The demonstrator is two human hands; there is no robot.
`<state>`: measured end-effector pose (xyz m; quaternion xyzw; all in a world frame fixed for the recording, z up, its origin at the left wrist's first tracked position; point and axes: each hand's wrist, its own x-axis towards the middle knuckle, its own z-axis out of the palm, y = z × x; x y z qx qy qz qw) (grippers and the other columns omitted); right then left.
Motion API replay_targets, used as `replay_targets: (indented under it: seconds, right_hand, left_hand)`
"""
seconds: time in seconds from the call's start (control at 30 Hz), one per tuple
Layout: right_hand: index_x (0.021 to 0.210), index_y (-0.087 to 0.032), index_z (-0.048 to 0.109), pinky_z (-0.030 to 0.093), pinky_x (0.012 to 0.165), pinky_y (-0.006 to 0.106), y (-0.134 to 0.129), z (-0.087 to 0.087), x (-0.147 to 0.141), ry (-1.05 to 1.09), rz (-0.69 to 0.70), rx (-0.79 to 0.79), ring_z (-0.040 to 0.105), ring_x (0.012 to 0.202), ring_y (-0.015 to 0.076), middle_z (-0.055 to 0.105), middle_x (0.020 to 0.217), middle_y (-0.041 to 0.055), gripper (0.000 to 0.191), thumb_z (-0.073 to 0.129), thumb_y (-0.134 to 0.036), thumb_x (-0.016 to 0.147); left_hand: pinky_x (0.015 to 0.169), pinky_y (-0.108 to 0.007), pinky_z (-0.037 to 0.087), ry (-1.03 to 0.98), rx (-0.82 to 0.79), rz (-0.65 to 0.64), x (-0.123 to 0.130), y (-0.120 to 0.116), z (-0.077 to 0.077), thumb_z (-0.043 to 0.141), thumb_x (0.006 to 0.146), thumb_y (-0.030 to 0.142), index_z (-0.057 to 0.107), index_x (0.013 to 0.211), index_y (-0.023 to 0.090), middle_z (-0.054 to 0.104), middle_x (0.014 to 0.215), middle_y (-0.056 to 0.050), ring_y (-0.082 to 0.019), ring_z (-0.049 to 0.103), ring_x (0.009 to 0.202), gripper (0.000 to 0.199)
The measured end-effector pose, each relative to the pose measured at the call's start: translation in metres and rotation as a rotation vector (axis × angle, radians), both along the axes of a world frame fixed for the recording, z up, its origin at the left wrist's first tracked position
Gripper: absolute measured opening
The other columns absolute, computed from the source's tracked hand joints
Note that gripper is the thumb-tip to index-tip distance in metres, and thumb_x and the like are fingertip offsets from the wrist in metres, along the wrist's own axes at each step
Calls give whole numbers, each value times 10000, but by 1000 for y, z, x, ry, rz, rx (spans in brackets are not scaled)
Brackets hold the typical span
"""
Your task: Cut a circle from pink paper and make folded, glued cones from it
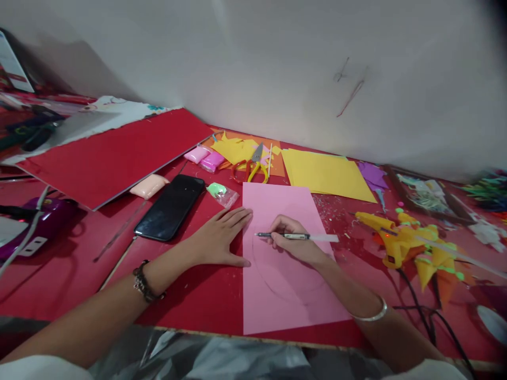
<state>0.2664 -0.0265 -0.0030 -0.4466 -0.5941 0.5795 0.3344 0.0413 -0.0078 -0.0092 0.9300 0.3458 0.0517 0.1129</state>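
Note:
A sheet of pink paper [273, 306] lies on the red table in front of me, with a thin curved line drawn on it. My right hand [293, 240] is closed around a pen [297, 236], whose tip is at the upper left part of the sheet, near the line. A pale, whitish strip sticks out past the pen's rear end. My left hand [222, 237] lies flat with fingers stretched, its fingertips and thumb at the sheet's left edge. It holds nothing.
Left of the sheet are a black phone [170, 208] and clay packets [150, 186]. Scissors [253, 164] and yellow paper sheets [330, 174] lie behind it. A yellow glue gun [382, 235] with a black cord rests on the right. A red board [119, 158] leans at the back left.

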Motion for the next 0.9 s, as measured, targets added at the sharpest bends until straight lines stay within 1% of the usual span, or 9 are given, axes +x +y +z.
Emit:
replay_targets:
  seconds: [0.07, 0.13, 0.27, 0.6, 0.8, 0.9]
  right_hand:
    - [680, -172, 466, 363, 440, 168, 0, -3, -1, -25, -3, 5, 452, 466, 56, 534, 562, -38, 174, 578, -276, 762]
    - [657, -168, 467, 363, 433, 167, -2, -5, -1, -34, -3, 1, 447, 453, 57, 517, 527, -43, 190, 568, -281, 772]
    - [668, -167, 470, 373, 437, 165, -4, -7, 0, -29, 12, -19, 479, 472, 64, 553, 555, -29, 182, 550, -276, 790]
    - [653, -165, 464, 364, 437, 159, -3, -6, -1, -65, 13, 1, 469, 465, 59, 527, 531, -40, 176, 534, -251, 789]
    - [667, -172, 444, 383, 429, 165, -3, -6, -1, -9, -44, -18, 479, 440, 58, 559, 546, -29, 226, 552, -327, 790]
    - [667, -173, 453, 396, 421, 171, -2, -6, 0, 27, -58, 0, 463, 413, 53, 557, 543, -33, 239, 554, -351, 790]
  left_hand:
    - [1081, -386, 122, -4, -11, 3, 0, -1, 1, 390, 667, 757, 118, 1411, 130, 185, 1467, -115, -251, 161, 1336, 1011]
    - [1081, -387, 121, -8, -18, 8, -1, -1, 1, 397, 665, 755, 117, 1411, 129, 186, 1466, -118, -253, 163, 1336, 1013]
    - [1082, -382, 123, -19, -18, 15, -1, -2, 1, 412, 665, 748, 139, 1408, 127, 206, 1460, -119, -256, 170, 1333, 1006]
    - [1079, -381, 130, 19, -4, 56, -1, -6, 1, 406, 663, 751, 119, 1411, 118, 172, 1470, -118, -256, 154, 1336, 1021]
    - [1080, -407, 125, 15, 16, 68, -4, -13, -1, 369, 676, 758, 144, 1407, 109, 184, 1465, -125, -271, 166, 1332, 1003]
    - [1076, -410, 140, 2, 32, 72, -4, -16, -3, 370, 681, 752, 153, 1404, 108, 194, 1462, -131, -278, 179, 1328, 993]
